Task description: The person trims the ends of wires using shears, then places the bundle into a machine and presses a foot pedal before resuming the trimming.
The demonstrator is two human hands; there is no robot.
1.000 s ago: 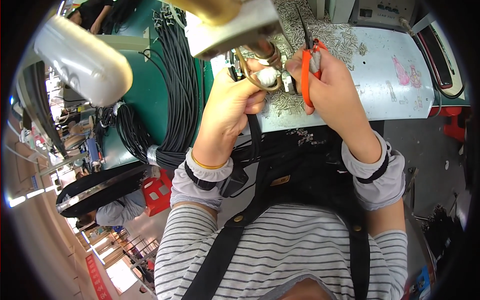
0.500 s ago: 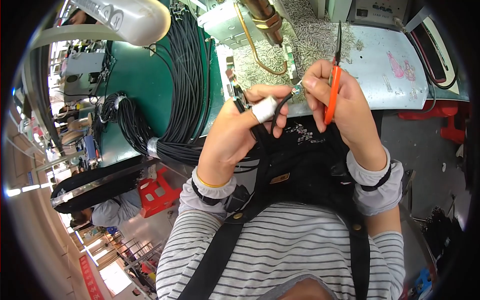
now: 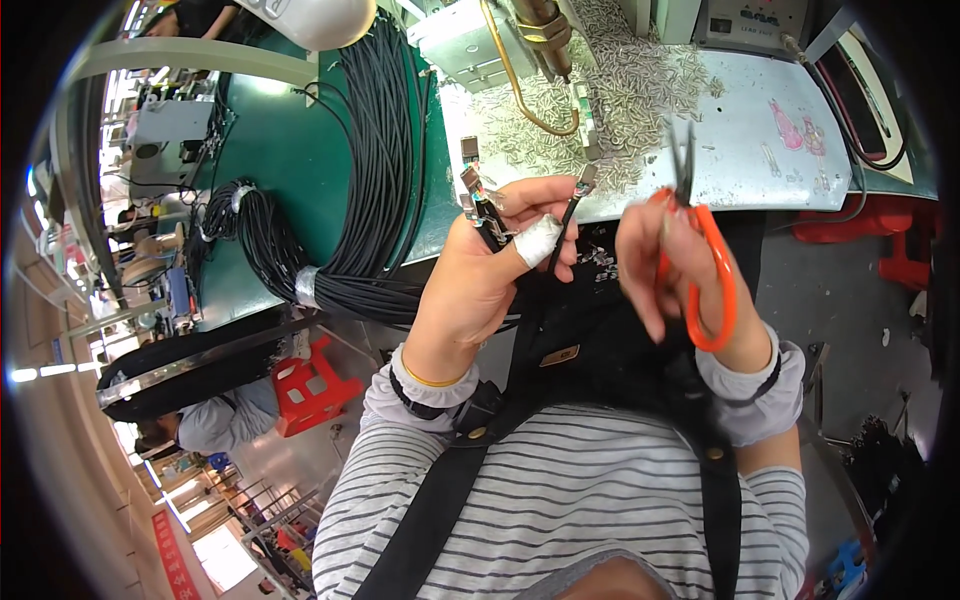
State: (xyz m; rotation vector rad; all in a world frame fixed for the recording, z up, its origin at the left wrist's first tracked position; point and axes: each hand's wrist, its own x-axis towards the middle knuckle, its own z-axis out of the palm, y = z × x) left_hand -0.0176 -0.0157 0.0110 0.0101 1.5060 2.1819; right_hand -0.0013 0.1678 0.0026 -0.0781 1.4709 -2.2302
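Observation:
My left hand [image 3: 465,275] is closed on several black cables [image 3: 488,222] whose ends carry small metal connectors and bare coloured wires. One cable [image 3: 566,228] stands apart, pinched between my white-wrapped thumb and the fingers, its metal connector [image 3: 586,178] pointing up. My right hand [image 3: 665,265], slightly blurred, has its fingers around orange-handled scissors [image 3: 714,300]. Their dark blades point away from me, a little apart. A gap lies between the scissors and the upright connector.
Beyond my hands, small metal pieces [image 3: 640,90] cover the bench around a machine with a brass nozzle [image 3: 543,35] and a bent copper tube [image 3: 515,95]. A thick bundle of black cable [image 3: 380,160] lies on the green table [image 3: 275,130]. Red stools [image 3: 315,385] stand at both sides.
My right hand has drawn back toward me and away from the connector, and the scissors have swung so that their blades and handle loops show apart. My left hand stays nearly in place.

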